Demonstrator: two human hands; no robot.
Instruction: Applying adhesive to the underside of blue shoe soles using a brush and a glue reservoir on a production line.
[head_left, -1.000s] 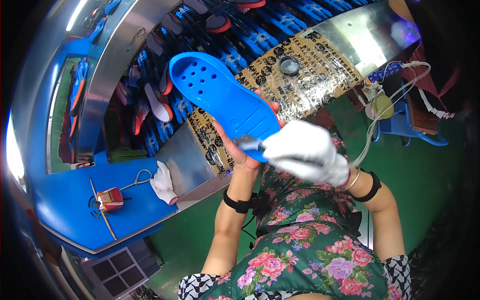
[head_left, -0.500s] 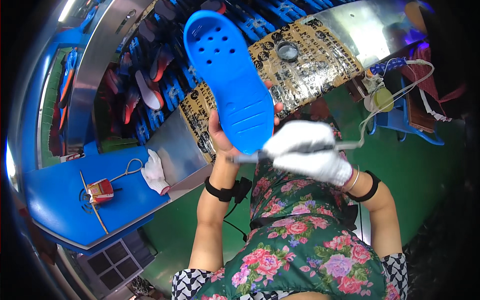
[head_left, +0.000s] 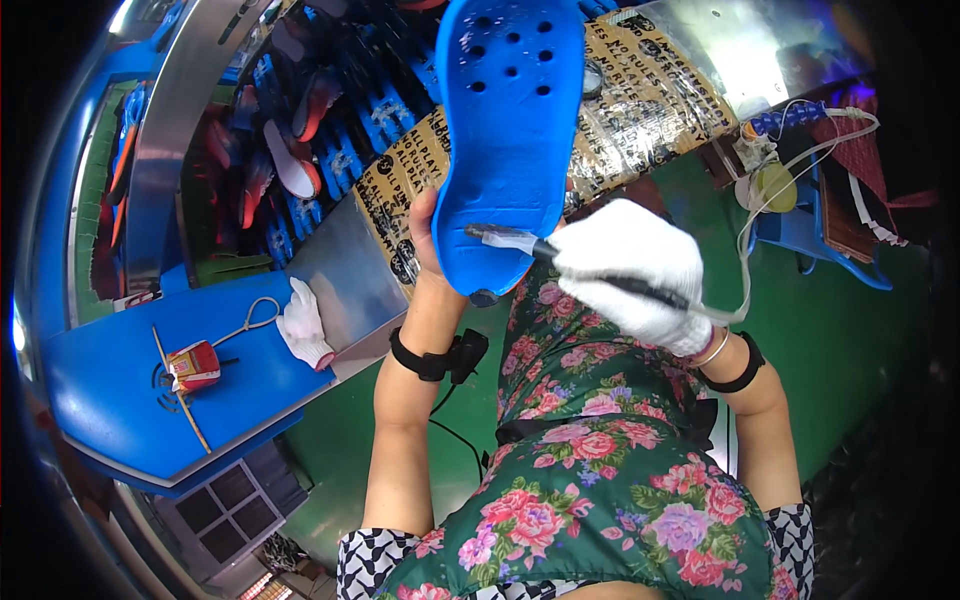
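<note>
A blue shoe sole (head_left: pixel 505 150), with several round holes in its wide far end, is held up in front of me. My left hand (head_left: pixel 424 232), bare, grips it from below and the left side; most of the fingers are hidden behind it. My right hand (head_left: pixel 635 265), in a white knit glove, is closed round a dark-handled brush (head_left: pixel 512 240). The brush tip lies over the near, narrower end of the sole and appears to touch it. A pale thin tube (head_left: pixel 745 270) runs from the back of the brush by my right hand. The far end of the sole has shiny patches.
Brown printed cardboard under film (head_left: pixel 655 105) covers the metal ledge beyond the sole. Blue racks with shoe parts (head_left: pixel 290 160) stand far left. On the blue table (head_left: pixel 110 400) lie a white glove (head_left: pixel 304 325), a red box (head_left: pixel 193 366) and a stick. A blue stool (head_left: pixel 830 250) stands right.
The sole has moved up and right and turned more upright. The brush has come from below its near end onto its surface. The round dark dish is now mostly hidden behind the sole.
</note>
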